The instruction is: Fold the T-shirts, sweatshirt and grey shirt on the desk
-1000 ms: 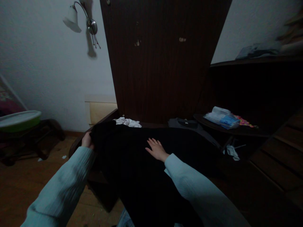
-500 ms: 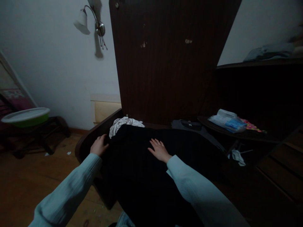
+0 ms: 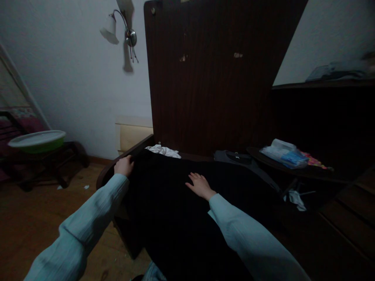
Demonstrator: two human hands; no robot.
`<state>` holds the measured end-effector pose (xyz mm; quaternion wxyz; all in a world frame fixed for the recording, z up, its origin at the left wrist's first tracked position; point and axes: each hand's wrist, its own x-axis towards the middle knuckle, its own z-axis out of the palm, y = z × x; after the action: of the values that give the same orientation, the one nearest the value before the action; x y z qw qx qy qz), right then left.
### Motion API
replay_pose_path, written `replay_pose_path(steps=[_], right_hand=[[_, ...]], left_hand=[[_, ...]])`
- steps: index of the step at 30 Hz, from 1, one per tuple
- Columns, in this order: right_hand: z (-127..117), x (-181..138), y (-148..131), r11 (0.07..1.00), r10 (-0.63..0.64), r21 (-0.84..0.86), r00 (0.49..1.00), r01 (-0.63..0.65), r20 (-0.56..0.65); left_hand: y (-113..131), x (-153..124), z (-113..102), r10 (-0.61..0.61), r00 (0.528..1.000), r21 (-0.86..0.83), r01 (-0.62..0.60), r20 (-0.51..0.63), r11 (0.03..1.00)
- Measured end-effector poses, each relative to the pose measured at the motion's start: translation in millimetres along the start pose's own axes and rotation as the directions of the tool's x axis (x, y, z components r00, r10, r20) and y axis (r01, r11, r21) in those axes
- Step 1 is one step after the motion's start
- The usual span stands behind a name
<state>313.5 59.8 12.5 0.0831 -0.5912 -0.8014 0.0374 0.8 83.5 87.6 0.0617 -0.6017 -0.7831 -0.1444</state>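
A large black piece of clothing or cloth point(image 3: 175, 210) lies spread over the dark wooden furniture in front of me and hangs down toward my lap. Its exact kind is lost in the dark. At its left edge, my left hand point(image 3: 124, 166) has its fingers curled closed on the fabric, close to the wooden side rail point(image 3: 109, 171). My right hand point(image 3: 200, 186) rests flat on the middle of the cloth, fingers stretched out. Behind the cloth a crumpled white fabric point(image 3: 165, 151) and a grey shirt point(image 3: 224, 156) show in part.
A tall dark wooden panel point(image 3: 216, 89) rises behind. To the right, a rounded shelf point(image 3: 260, 156) carries a plastic packet point(image 3: 285, 154). A green basin point(image 3: 41, 145) sits on a low stool at the left, and a wall lamp point(image 3: 109, 30) hangs above.
My left hand has moved the cloth's left edge up and outward, covering more of the white fabric. My right hand stays flat on the cloth. The view has shifted slightly.
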Motion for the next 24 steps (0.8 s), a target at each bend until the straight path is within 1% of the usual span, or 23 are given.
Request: replay_pose_path(steps=[1, 3, 5, 7, 9, 11, 12, 14, 16, 17, 18, 19, 20, 22, 24], right_hand=[[-3.1, 2.4, -4.4, 1.0, 0.02, -0.013, 1.0, -0.019, 0.002], [-5.6, 5.9, -14.7, 1.0, 0.017, -0.005, 1.0, -0.017, -0.014], [-2.0, 6.4, -24.0, 0.996, -0.081, 0.042, 0.996, 0.083, -0.031], [5.9, 4.3, -29.5, 0.976, -0.197, 0.09, 0.98, 0.199, -0.026], [13.9, 1.6, -31.2, 0.965, -0.235, 0.116, 0.972, 0.234, -0.008], [18.6, 0.0, -30.6, 0.967, -0.223, 0.124, 0.975, 0.222, -0.007], [19.5, -0.2, -30.1, 0.968, -0.22, 0.124, 0.975, 0.22, -0.01], [18.9, -0.3, -29.2, 0.968, -0.219, 0.123, 0.976, 0.219, -0.013], [17.3, -0.4, -28.9, 0.968, -0.215, 0.126, 0.976, 0.216, -0.016], [16.8, -0.7, -29.0, 0.969, -0.212, 0.129, 0.977, 0.213, -0.015], [16.6, -1.0, -29.3, 0.969, -0.21, 0.132, 0.978, 0.21, -0.013], [16.7, -1.2, -29.6, 0.968, -0.208, 0.138, 0.978, 0.208, -0.009], [17.0, -1.3, -30.0, 0.968, -0.207, 0.146, 0.978, 0.206, -0.006], [17.2, 0.0, -30.1, 0.964, -0.202, 0.178, 0.979, 0.199, 0.0], [15.0, 3.1, -28.2, 0.95, -0.195, 0.251, 0.981, 0.187, 0.009]], left_hand=[[-2.3, 3.5, -4.1, -0.008, 1.0, 0.002, 0.008, -0.018, 1.0], [-5.2, 10.4, -9.1, -0.011, 1.0, -0.001, 0.011, -0.002, 1.0], [-7.1, 16.3, -10.4, -0.002, 1.0, -0.025, 0.003, 0.021, 1.0], [-7.8, 20.9, -10.2, 0.009, 1.0, -0.078, -0.007, 0.021, 0.997], [-5.4, 23.3, -10.9, 0.007, 1.0, -0.14, -0.007, -0.001, 0.99], [2.9, 22.2, -13.0, 0.034, 0.998, -0.203, -0.044, -0.052, 0.978], [9.5, 20.0, -14.2, 0.077, 0.993, -0.235, -0.095, -0.088, 0.967], [26.0, 12.2, -16.2, 0.238, 0.962, -0.287, -0.268, -0.136, 0.92], [42.0, 1.8, -17.1, 0.411, 0.903, -0.295, -0.43, -0.128, 0.853], [47.6, -3.2, -17.2, 0.462, 0.88, -0.278, -0.473, -0.109, 0.836], [50.8, -7.2, -17.1, 0.481, 0.872, -0.247, -0.488, -0.089, 0.837], [51.4, -9.9, -16.8, 0.468, 0.881, -0.204, -0.473, -0.075, 0.857], [49.5, -11.2, -16.4, 0.43, 0.9, -0.15, -0.435, -0.067, 0.888], [40.6, -10.5, -15.1, 0.335, 0.94, -0.012, -0.337, -0.069, 0.942], [31.0, -9.2, -13.3, 0.271, 0.955, 0.131, -0.255, -0.123, 0.958]])
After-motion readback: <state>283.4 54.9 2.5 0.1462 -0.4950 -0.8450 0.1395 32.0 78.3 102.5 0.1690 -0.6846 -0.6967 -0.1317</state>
